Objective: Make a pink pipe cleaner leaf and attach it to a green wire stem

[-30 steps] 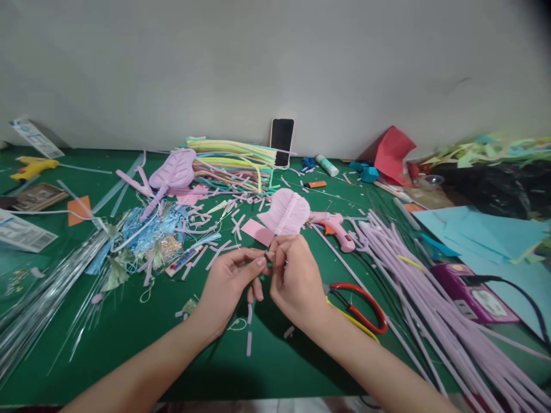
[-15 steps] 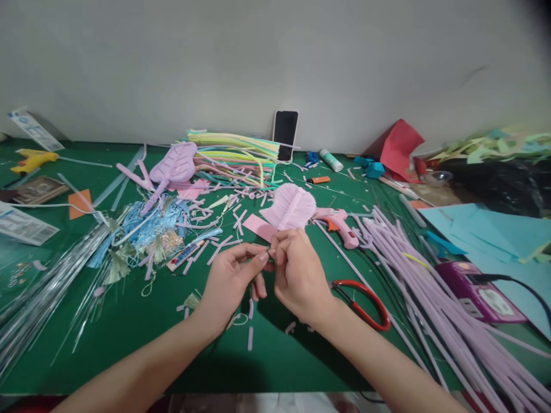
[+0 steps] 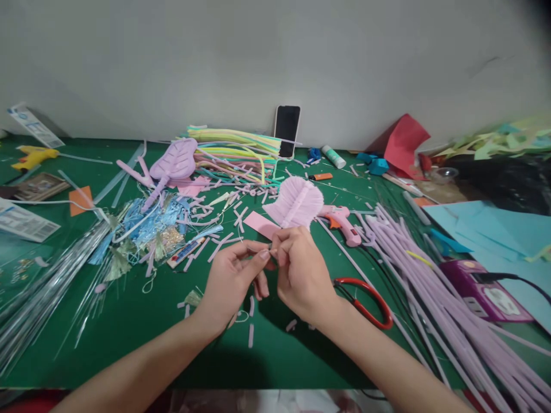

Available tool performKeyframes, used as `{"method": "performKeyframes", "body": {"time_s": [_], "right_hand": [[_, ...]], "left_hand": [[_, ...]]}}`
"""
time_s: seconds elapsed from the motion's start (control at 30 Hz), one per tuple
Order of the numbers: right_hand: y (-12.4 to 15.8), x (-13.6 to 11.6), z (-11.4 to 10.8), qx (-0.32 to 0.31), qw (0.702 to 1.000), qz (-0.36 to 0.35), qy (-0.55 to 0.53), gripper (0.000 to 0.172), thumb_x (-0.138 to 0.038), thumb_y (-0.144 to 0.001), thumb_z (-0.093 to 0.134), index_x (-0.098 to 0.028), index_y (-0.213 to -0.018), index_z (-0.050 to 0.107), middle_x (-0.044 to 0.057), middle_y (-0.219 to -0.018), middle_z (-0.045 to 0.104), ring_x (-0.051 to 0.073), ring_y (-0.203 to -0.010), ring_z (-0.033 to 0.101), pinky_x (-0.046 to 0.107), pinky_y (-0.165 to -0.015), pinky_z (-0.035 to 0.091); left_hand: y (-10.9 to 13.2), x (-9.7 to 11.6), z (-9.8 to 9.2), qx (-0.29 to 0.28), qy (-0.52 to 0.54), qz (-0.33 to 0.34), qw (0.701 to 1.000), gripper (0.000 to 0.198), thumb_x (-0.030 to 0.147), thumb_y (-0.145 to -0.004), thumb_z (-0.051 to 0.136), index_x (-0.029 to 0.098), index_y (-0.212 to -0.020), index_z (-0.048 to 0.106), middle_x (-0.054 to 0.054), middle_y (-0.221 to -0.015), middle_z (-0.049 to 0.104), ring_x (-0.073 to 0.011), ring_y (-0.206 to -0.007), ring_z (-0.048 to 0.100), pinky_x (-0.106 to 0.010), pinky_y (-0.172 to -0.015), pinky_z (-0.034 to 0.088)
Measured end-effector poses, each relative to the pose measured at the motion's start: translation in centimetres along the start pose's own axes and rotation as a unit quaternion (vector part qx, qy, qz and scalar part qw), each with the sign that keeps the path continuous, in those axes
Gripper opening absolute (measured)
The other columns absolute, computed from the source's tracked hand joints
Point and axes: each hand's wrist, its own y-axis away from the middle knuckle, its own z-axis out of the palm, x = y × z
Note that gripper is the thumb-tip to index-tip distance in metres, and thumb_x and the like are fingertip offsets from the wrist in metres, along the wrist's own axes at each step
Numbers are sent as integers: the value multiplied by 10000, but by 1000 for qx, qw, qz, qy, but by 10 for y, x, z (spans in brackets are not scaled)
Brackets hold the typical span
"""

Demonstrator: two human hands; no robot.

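Note:
My left hand point(image 3: 236, 281) is closed in a pinch, its thumb and forefinger on a small thin thing I cannot make out. Its fingertips meet those of my right hand point(image 3: 303, 272), also closed. From the top of my right fingers rises a fuzzy lilac leaf point(image 3: 297, 202) with a raised midrib; its lower end is hidden by the fingers. Behind the hands lies a pink card strip point(image 3: 260, 225). A pink glue gun point(image 3: 344, 223) rests just right of the leaf. Red-handled pliers point(image 3: 370, 298) lie beside my right wrist.
A finished-looking lilac leaf point(image 3: 174, 162) lies at back left near a bundle of coloured pipe cleaners point(image 3: 232, 137). Lilac pipe cleaners point(image 3: 430, 298) spread across the right. A phone point(image 3: 287, 131) leans on the wall. Blue tassels point(image 3: 144, 218) and silvery wires point(image 3: 51, 292) are at left.
The fuzzy leaf has tilted and shifted slightly up and to the right above my right hand. Both hands stay together, fingers still pinching. The whole view has shifted a little.

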Motion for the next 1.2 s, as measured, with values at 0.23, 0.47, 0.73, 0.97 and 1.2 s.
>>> {"method": "performKeyframes", "body": {"time_s": [0.23,0.47,0.73,0.97,1.2], "right_hand": [[3,-4,1,5,999,28,-44,284,4,-807,459,-247,-796,327,26,-816,482,188,-755,503,323,-634,430],[4,-8,1,43,996,65,-42,303,29,-798,463,-244,-804,333,16,-826,486,177,-771,506,315,-641,423],[-5,-8,-9,107,991,62,-57,272,12,-819,531,-239,-845,430,7,-838,581,161,-788,591,321,-691,477],[-25,-1,-45,34,979,-62,189,230,-157,-782,727,-313,-943,678,83,-1256,493,322,-1151,453,523,-907,416],[-40,-1,-54,-77,974,-103,184,108,-187,-808,703,-284,-776,668,-2,-1392,368,376,-1367,221,598,-1072,281]], "left_hand": [[0,-1,-2,-2,-4,1,1000,172,280,-775,709,129,-816,639,44,-549,623,-58,-346,516,-146,-356,412],[-1,4,-5,-5,-56,-4,998,221,308,-763,723,127,-869,656,53,-433,565,-73,-353,487,-141,-335,403],[-2,9,-6,-17,-15,-5,1000,171,279,-780,722,144,-863,659,28,-561,653,-67,-384,535,-132,-329,428],[-4,13,-9,-40,17,-11,999,131,250,-773,727,152,-812,650,21,-619,683,-27,-359,500,-84,-287,328],[-1,18,-9,-65,-60,-10,996,128,246,-759,713,139,-779,646,18,-620,660,-30,-371,484,-102,-300,325]]}}
